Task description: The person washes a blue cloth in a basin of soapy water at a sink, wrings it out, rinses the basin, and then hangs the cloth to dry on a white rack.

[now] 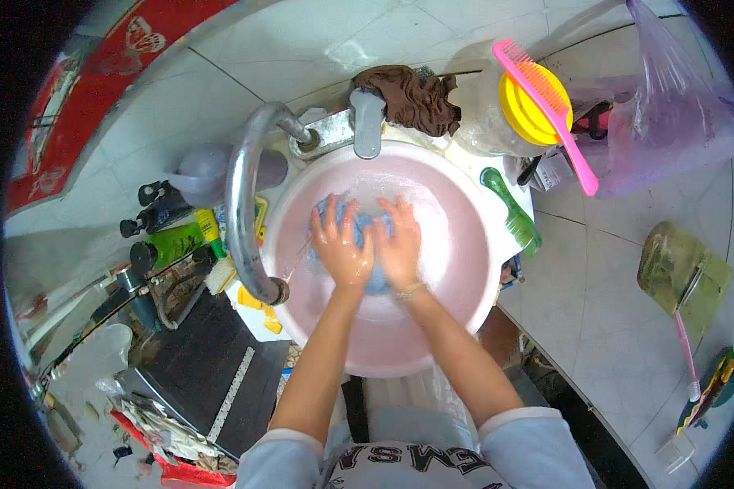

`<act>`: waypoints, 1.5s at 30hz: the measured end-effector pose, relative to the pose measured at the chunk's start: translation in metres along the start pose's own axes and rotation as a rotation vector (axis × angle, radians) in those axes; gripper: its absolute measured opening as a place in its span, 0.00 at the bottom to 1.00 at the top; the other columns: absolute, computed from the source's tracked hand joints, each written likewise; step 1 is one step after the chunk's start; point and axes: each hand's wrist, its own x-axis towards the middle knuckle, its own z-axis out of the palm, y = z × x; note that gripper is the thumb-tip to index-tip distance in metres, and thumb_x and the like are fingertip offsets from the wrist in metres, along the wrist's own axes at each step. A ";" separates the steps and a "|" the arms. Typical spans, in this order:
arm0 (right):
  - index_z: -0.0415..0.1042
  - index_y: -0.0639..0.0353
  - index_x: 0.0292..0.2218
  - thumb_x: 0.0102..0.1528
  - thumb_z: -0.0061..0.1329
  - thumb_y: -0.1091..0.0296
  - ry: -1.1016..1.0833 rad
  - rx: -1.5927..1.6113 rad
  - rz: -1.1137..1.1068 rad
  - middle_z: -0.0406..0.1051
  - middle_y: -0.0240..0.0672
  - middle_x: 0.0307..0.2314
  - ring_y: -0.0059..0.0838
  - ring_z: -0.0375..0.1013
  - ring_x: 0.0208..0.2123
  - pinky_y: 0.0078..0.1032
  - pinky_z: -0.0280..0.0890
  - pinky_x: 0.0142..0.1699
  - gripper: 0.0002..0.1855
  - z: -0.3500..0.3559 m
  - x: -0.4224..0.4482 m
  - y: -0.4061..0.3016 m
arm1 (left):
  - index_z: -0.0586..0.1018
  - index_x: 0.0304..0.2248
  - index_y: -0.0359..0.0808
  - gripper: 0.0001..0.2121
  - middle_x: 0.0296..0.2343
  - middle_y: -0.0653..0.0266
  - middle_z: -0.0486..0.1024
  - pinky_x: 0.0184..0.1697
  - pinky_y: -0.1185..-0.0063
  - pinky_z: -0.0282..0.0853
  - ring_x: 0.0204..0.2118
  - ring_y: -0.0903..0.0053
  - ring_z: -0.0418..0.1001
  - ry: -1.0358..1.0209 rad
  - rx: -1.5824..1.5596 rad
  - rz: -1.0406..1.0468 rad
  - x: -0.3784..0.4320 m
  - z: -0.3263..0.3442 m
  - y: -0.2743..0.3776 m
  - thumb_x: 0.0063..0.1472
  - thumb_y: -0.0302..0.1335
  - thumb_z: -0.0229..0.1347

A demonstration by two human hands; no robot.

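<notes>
A round pink plastic basin (477, 305) stands in front of me with water in it. Inside it lies a wet blue cloth (377, 282), partly hidden beneath my hands. My left hand (344, 253) presses palm down on the cloth's left part, its fingers spread. Close beside it, my right hand (400, 247) rests palm down at the cloth's right edge, fingers apart. Both hands are wet, and neither is closed around the cloth. A curved metal faucet spout (244, 202) reaches over the basin's left rim, with its grey lever (367, 125) behind the basin.
A brown cloth (413, 98) lies behind the basin. To the right are a green comb (511, 211), a pink comb (544, 110) on a yellow lid (517, 125), and a purple plastic bag (667, 122). Bottles (174, 244) and a scrubbing brush (220, 275) crowd the left side.
</notes>
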 end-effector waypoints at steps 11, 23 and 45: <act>0.73 0.50 0.25 0.38 0.48 0.52 -0.174 -0.324 -0.050 0.71 0.38 0.21 0.41 0.69 0.22 0.35 0.62 0.29 0.15 0.059 0.035 0.025 | 0.73 0.34 0.39 0.12 0.38 0.52 0.66 0.41 0.65 0.60 0.39 0.56 0.63 -0.033 0.384 -0.020 0.011 0.048 -0.035 0.50 0.34 0.49; 0.68 0.64 0.21 0.53 0.31 0.55 -0.295 1.032 0.785 0.66 0.41 0.22 0.33 0.63 0.35 0.28 0.54 0.44 0.22 -0.049 0.038 0.026 | 0.64 0.31 0.34 0.09 0.19 0.68 0.63 0.32 0.83 0.58 0.22 0.82 0.63 0.045 -1.009 -0.688 0.018 -0.051 0.014 0.46 0.23 0.45; 0.65 0.58 0.19 0.36 0.51 0.62 -0.198 0.242 0.187 0.66 0.40 0.17 0.40 0.66 0.23 0.30 0.58 0.28 0.11 0.023 0.041 0.004 | 0.72 0.27 0.32 0.13 0.30 0.55 0.71 0.39 0.71 0.59 0.37 0.67 0.66 -0.276 -0.655 -0.673 0.036 0.005 -0.019 0.51 0.36 0.45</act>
